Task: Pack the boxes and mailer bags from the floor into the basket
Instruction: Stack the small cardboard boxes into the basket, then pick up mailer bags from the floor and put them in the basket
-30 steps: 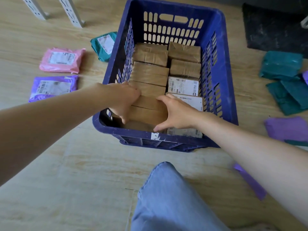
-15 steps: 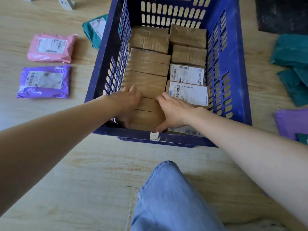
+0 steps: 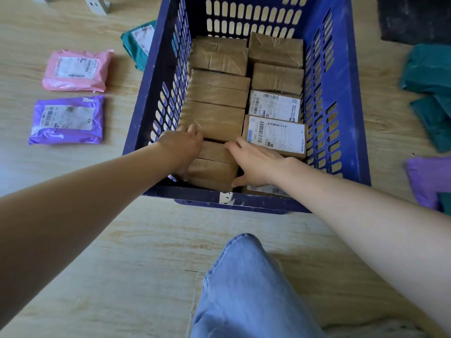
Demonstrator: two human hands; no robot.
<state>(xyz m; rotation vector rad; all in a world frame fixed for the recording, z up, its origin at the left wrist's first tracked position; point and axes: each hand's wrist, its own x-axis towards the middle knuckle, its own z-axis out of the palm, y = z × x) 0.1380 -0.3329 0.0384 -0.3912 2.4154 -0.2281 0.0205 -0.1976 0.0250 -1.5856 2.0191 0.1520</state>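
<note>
A blue slotted basket (image 3: 351, 98) stands on the wooden floor, holding several brown taped boxes in two rows; two in the right row show white labels (image 3: 275, 135). My left hand (image 3: 184, 150) grips the left side of the nearest brown box (image 3: 212, 167) in the left row. My right hand (image 3: 255, 164) holds that box's right side, thumb at its near edge. The box sits low against the basket's near wall. On the floor lie mailer bags: pink (image 3: 75, 69), purple (image 3: 68, 119) and green (image 3: 140, 43) to the left.
Right of the basket lie several green mailers (image 3: 429, 71) and a purple one (image 3: 427, 179). A black mat (image 3: 415, 18) is at the far right, metal legs (image 3: 97, 3) at the far left. My jeans-clad knee (image 3: 244, 289) is in front of the basket.
Both hands have pushed the brown box lower into the near left end of the basket. The view has shifted closer over the basket.
</note>
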